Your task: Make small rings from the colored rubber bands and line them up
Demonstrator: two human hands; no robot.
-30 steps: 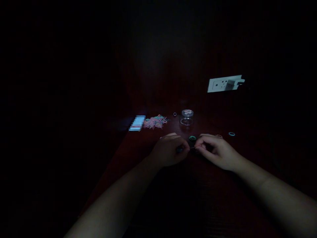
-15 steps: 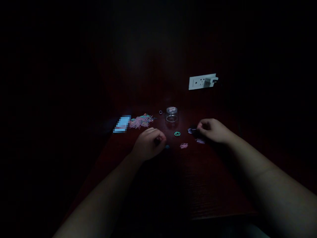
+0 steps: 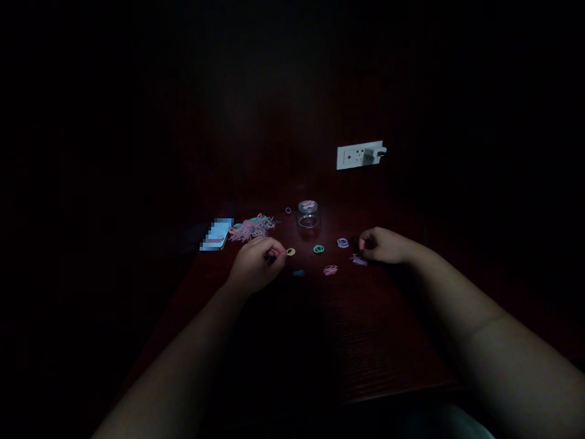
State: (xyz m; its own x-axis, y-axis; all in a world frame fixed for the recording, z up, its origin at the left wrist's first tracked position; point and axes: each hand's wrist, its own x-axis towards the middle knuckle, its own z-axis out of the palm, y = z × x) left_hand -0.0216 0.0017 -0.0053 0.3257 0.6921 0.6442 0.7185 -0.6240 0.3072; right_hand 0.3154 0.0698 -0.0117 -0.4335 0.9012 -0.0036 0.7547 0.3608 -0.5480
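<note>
My left hand (image 3: 258, 263) is closed, thumb and index finger together, with its fingertips at the edge of some yellow rubber bands (image 3: 291, 251). Whether it grips one, I cannot tell. My right hand (image 3: 381, 245) is also closed in a pinch, just right of a small group of lilac rubber bands (image 3: 342, 242). Anything between its fingers is too dark to make out. Purple bands (image 3: 359, 260) lie just below its fingertips. Between the hands are green rubber bands (image 3: 319, 249), pink bands (image 3: 330, 269) and dark blue bands (image 3: 298, 273).
A large mixed heap of rubber bands (image 3: 253, 228) lies beside a lit phone (image 3: 217, 235) at the left. Behind the small groups stands a clear lidded jar (image 3: 308, 216), with one loose band (image 3: 287, 210) near it. A socket panel (image 3: 350, 157) with a plug is on the wall.
The view has shifted slightly. My left hand has drawn left, uncovering the yellow rubber bands. My right hand has come a little away from the lilac bands, still pinched.
</note>
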